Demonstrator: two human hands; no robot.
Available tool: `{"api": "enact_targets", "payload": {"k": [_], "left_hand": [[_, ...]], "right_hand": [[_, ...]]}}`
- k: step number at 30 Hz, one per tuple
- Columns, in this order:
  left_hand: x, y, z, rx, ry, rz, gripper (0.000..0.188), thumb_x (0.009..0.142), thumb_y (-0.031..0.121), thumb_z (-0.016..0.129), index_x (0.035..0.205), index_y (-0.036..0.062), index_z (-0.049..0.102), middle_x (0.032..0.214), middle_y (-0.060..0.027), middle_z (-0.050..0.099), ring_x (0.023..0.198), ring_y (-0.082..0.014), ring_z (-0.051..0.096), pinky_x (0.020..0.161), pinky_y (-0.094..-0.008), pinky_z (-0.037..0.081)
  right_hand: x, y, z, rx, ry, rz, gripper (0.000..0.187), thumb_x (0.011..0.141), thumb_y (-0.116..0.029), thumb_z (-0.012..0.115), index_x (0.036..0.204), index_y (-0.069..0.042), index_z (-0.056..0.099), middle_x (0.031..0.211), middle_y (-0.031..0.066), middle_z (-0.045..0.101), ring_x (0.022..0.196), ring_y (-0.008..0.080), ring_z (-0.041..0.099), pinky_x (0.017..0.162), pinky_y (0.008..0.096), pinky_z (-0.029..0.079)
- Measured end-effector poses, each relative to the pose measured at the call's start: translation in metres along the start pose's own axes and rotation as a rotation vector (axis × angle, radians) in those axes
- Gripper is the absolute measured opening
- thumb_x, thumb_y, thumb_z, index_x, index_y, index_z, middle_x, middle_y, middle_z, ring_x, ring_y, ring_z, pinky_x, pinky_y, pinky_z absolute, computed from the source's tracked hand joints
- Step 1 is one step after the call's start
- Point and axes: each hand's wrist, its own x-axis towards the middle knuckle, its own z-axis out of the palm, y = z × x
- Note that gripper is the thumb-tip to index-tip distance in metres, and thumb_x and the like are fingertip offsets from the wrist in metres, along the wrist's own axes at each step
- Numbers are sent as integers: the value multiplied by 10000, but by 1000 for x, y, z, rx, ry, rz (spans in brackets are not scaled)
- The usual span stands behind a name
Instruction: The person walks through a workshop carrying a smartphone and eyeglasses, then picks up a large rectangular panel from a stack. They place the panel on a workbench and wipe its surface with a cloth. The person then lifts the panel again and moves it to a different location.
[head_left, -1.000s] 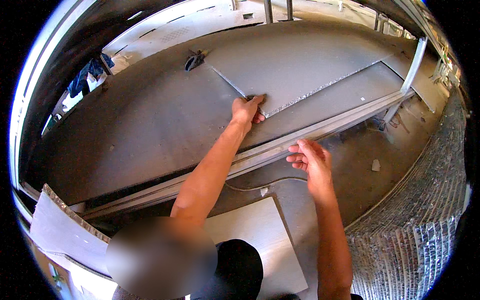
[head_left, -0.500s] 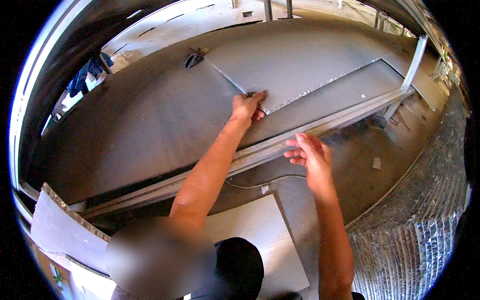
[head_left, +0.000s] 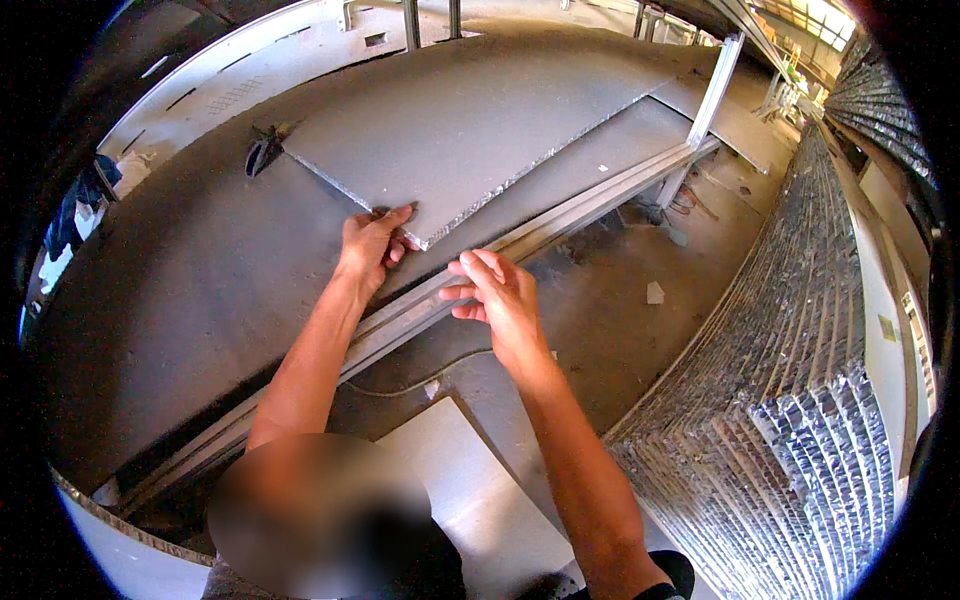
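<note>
At the far left, a dark blue cloth (head_left: 65,220) is showing beyond the table (head_left: 180,300); how it is supported, I cannot tell. More to the right, a small black object (head_left: 263,152) is sitting on the table, just beside the far left corner of a grey panel (head_left: 460,130). This panel is lying flat over the dusty table, which is probably carrying most of its weight. The left hand (head_left: 370,245) is grasping the panel near its closest corner: the thumb is resting on the top face, while the other fingers are curling by the edge, apparently because such a pinch is giving good control of the corner. Lower down, a pale board (head_left: 470,490) is lying below the table's level. The right hand (head_left: 500,300) is hovering beside the metal rail (head_left: 600,202); its fingers are bending loosely and seem to be holding nothing. The rail is running along the table's near side, and a post (head_left: 715,90) is standing at its right part, perhaps for bracing the frame. Between rail and stack (head_left: 760,430), a pale scrap (head_left: 655,293) is lying. The stack's sheets are pressing closely together, likely for saving space.
</note>
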Motion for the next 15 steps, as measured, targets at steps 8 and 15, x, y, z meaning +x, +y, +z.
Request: {"api": "enact_targets", "payload": {"k": [8,15], "left_hand": [[-30,-7,28,-87,-183,-65,270,918,156,600,777,-74,601,681,-185,639,415,-124,440,402,-298,315],[-35,-16,39,-91,-246,-67,292,915,141,581,716,-71,601,729,-216,664,421,-147,464,419,-308,350]], "right_hand": [[12,3,-2,20,60,114,445,892,-415,660,1044,1,617,885,118,692,651,179,689,484,251,513],[22,8,-11,-24,145,78,358,869,-372,692,864,-17,649,632,90,656,430,163,604,364,240,439]]}}
